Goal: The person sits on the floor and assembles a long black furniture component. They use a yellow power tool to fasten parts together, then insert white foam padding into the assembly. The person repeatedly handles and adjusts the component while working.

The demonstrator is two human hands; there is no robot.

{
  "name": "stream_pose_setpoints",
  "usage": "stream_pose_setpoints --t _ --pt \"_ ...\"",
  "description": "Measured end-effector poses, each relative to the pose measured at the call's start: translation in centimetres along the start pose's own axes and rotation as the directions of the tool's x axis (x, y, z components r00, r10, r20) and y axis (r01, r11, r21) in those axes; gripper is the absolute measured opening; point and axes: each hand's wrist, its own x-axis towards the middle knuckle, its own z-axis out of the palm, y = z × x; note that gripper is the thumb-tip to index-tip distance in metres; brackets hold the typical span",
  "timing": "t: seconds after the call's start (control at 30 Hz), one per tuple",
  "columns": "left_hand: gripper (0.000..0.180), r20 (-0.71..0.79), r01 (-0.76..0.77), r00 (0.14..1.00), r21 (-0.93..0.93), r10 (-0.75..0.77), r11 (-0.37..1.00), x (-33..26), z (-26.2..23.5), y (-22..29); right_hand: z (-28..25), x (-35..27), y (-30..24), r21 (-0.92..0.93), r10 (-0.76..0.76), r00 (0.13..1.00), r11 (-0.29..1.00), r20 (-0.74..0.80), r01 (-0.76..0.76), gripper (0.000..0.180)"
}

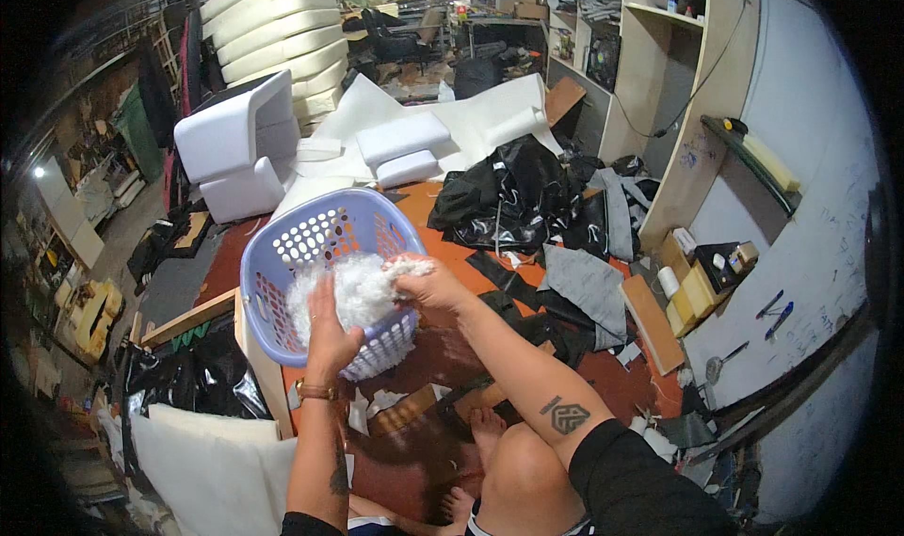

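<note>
A periwinkle plastic laundry basket (262, 282) with round and oval holes stands in front of me, tilted slightly in the picture. Inside it is a fluffy heap of white fibre stuffing (353, 287). My right hand (428, 282) reaches over the basket's right side, its fingers closed on a tuft of the stuffing. At the near side of the heap, my left hand (331, 324) lies against the fibre with its fingers stretched out and thumb apart. The fingertips of the right hand are partly hidden in the fibre.
Black shiny material (508, 197) lies heaped beyond the basket, with grey fabric pieces (586, 287) nearby. White foam blocks (403, 139) and a white padded chair form (235, 131) stand farther back. A wooden frame (259, 357) is at left; wood offcuts (405, 411) lie near my feet.
</note>
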Motion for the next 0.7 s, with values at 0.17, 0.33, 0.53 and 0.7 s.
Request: stream_pose_setpoints --t 0.17,0.33,0.53,0.7 --pt "0.083 0.269 0.194 0.961 -0.508 -0.06 0.839 3.4 -1.3 4.2 -0.2 2.2 4.0 0.015 -0.033 0.998 0.999 0.044 0.032 0.033" --pt "0.034 0.312 0.316 0.922 -0.265 -0.229 0.911 4.0 1.7 -1.3 2.2 2.7 3.2 0.106 0.047 0.999 0.993 0.026 -0.05 0.03" --pt "0.062 -0.087 0.433 0.901 0.111 -0.425 0.895 5.4 2.5 -7.1 0.1 1.0 -1.4 0.306 -0.077 0.997 0.95 0.027 0.065 0.029" --pt "0.044 -0.02 0.367 0.916 -0.358 -0.4 0.858 -0.4 0.3 5.4 -8.8 -8.4 0.7 0.207 -0.079 0.991 0.973 -0.108 0.101 0.034"
